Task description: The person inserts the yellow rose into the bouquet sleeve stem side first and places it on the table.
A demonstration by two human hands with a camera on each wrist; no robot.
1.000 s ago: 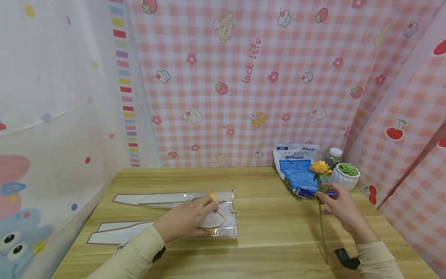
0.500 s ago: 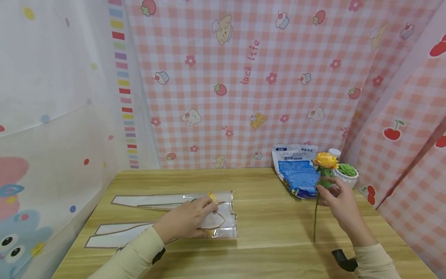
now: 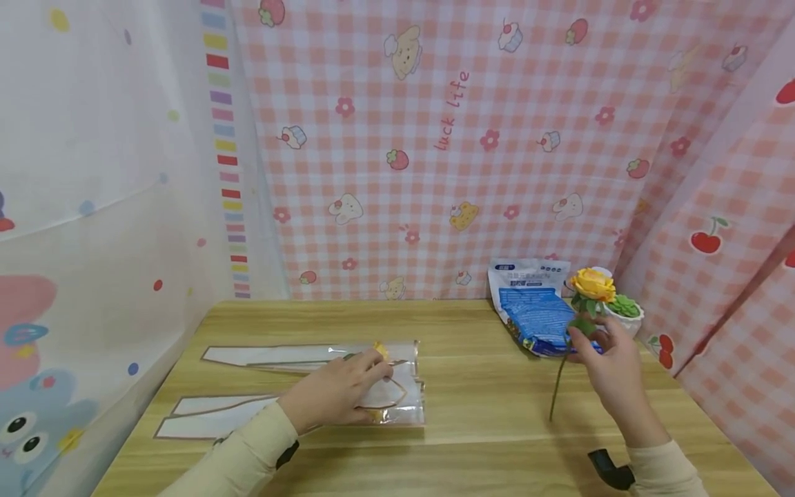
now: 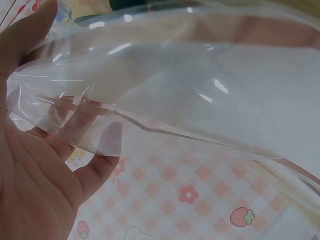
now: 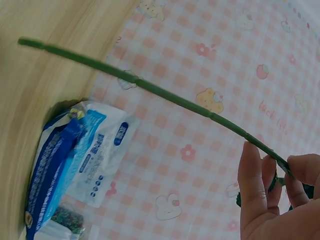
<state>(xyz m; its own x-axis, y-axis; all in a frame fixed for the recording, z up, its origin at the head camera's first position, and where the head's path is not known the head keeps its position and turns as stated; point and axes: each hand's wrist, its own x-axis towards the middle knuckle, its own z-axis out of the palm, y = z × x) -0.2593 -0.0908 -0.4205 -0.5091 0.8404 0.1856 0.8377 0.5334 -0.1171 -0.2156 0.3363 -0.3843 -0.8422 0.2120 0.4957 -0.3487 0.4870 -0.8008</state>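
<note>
An orange-yellow artificial rose stands tilted above the table's right side, its green stem pointing down and left. My right hand pinches that stem just below the bloom, among the leaves, between thumb and fingertips. On the left, my left hand grips a clear plastic flower sleeve with a brown border; fingers show through the film in the left wrist view. Bits of yellow flower and a green stem show in the sleeves beneath this hand, which hides much of them.
A blue and white pouch stands at the back right. Beside it is a white pot with a green succulent; a jar is mostly hidden behind the rose. A checked curtain hangs behind the wooden table.
My right hand has lifted the rose, and its stem end has swung up and left while the bloom moved right. The left hand stays in place on the sleeve.
</note>
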